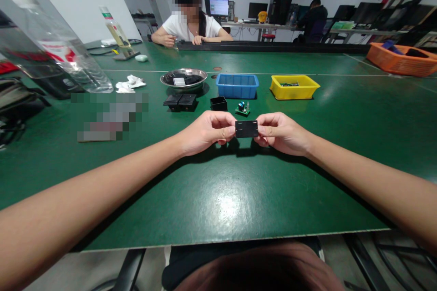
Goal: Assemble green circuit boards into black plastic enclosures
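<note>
Both hands hold a small flat black plastic cover [246, 129] just above the green table [218, 191]. My left hand [208, 131] pinches its left end and my right hand [280, 132] pinches its right end. Just beyond the hands lie a small green circuit board [242, 108] and an open black plastic box [218, 103]. Two more black plastic pieces [180, 101] sit left of the box.
Further back stand a metal bowl [183, 78] with black parts, a blue bin [237, 85] and a yellow bin [294, 87]. A clear bottle [58, 45] stands at left, an orange basket [403, 61] far right. A person sits across the table.
</note>
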{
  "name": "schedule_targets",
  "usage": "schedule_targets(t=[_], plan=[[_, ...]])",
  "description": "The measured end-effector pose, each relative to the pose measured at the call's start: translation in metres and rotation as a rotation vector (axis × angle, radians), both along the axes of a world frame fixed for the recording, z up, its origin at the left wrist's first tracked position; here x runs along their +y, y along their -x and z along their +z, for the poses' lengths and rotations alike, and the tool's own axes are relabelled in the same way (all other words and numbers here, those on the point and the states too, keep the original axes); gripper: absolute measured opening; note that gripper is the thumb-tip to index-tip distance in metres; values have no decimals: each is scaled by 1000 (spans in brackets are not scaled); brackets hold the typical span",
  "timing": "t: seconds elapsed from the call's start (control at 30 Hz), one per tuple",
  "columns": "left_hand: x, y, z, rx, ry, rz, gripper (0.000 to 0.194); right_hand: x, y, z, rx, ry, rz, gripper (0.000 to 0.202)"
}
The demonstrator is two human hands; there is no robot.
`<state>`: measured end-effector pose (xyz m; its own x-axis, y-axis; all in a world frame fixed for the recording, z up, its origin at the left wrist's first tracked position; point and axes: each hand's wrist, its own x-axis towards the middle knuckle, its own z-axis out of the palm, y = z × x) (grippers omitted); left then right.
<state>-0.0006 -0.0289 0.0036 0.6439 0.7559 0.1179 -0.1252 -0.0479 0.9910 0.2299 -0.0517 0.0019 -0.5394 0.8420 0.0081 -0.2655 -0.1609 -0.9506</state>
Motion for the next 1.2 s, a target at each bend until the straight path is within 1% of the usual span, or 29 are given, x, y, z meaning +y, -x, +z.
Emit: schedule_targets(t=[0.37, 0.73, 0.97, 1.2], plan=[[-3, -2, 6, -42, 92, 9, 42, -3, 1, 3, 31, 21, -31, 32], [-3, -2, 5, -23, 74, 1, 40, -1, 0, 0, -17, -14, -27, 36], [-2, -1, 5, -29, 116, 19, 40, -1, 1, 2, -26, 3, -55, 39], [-3, -2, 6, -30, 115, 53, 39, 0, 1, 2, -38, -13, -64, 38]])
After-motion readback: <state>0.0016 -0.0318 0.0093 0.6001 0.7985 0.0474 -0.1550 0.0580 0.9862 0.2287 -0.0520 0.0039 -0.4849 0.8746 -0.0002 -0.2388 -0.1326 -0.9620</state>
